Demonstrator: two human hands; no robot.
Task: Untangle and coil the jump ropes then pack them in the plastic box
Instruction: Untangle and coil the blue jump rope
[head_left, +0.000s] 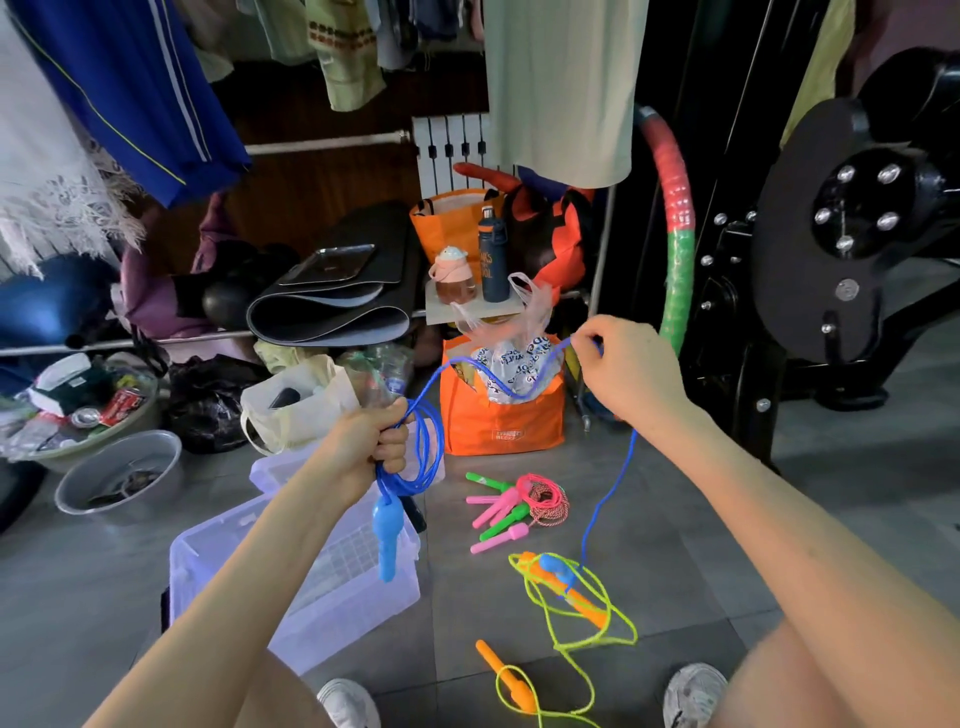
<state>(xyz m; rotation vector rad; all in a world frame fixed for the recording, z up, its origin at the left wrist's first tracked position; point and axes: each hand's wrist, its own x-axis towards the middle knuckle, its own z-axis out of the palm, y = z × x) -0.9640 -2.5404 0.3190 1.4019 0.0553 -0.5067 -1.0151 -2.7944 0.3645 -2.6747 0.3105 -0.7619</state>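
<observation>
My left hand (366, 447) grips a coil of the blue jump rope (431, 447), with one blue handle (387, 535) hanging below it. The rope runs up and right to my right hand (623, 371), which pinches it, then drops to the floor, where the other blue handle (556, 566) lies on the yellow rope with orange handles (576, 613). A coiled pink rope with pink and green handles (519, 506) lies on the floor. The clear plastic box (322, 618) stands open under my left forearm.
An orange bag (501, 421) stands behind the ropes. Metal basins (119, 475) sit at the left, a rolled mat (332, 312) on a rack behind. A black machine (841, 234) and a hoop (675, 223) stand at the right. My shoes (693, 693) are at the bottom.
</observation>
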